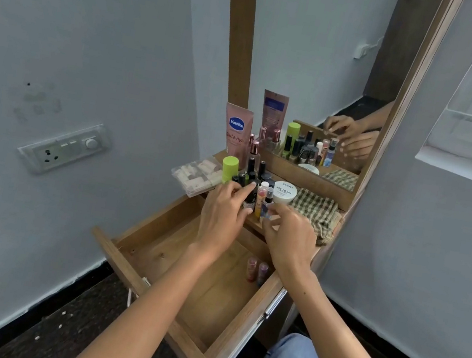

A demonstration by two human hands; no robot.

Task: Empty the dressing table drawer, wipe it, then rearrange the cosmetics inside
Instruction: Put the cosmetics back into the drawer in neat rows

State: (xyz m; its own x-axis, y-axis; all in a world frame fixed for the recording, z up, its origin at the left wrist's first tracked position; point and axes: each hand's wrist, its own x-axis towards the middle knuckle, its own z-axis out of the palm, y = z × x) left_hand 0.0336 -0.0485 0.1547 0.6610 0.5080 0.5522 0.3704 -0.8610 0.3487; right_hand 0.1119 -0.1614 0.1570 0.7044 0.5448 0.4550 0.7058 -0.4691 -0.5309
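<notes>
A single wide-angle view from the person's head looks forward and steeply down at the open drawer [204, 283] and the dressing table top [255, 224] — both close below, with the forearms reaching in from the bottom edge. The lens bends the walls outward at the sides, and the mirror [323, 78] ahead gives the same tabletop back from the opposite side — no second camera shares the scene

Wooden drawer [153, 254] pulled open, w/ two pinkish tubes [256, 271] lying by its right wall. Remaining cosmetics [254, 183] upright, clustered mid-surface; checked cloth [315, 212] crumpled at surface's right edge.
</notes>
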